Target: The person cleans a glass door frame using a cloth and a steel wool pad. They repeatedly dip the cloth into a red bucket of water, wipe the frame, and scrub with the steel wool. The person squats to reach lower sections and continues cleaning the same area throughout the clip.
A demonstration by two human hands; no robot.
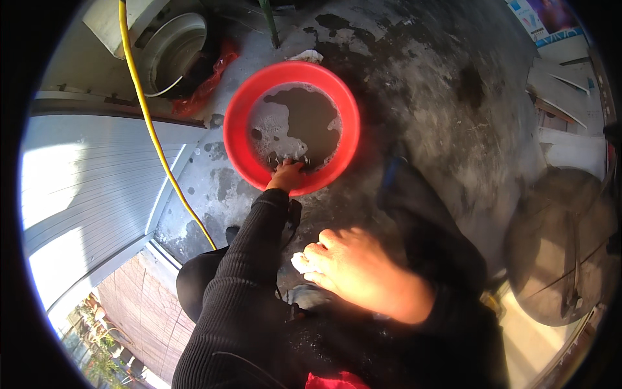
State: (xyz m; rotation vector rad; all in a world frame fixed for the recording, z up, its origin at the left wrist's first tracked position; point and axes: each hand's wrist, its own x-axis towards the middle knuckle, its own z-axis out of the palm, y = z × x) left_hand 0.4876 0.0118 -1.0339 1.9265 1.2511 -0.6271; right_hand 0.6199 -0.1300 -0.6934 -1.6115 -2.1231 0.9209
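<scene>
A red plastic basin (351,126) holds murky water with patches of suds on its surface. Reaching over the near rim, my left hand (286,176) has its fingertips in the water; whether they grip anything below the surface is hidden. My right hand (357,270) is above my lap, closer to me than the basin, its fingers closed around a white cloth or wad (302,263) that pokes out past the fingertips.
A yellow hose or cable (154,133) runs down the left, beside a white ribbed panel (107,170). A metal tub (167,51) and red plastic bag (209,85) lie beyond it. At right are a round board (549,253) and stacked flat pieces (556,92).
</scene>
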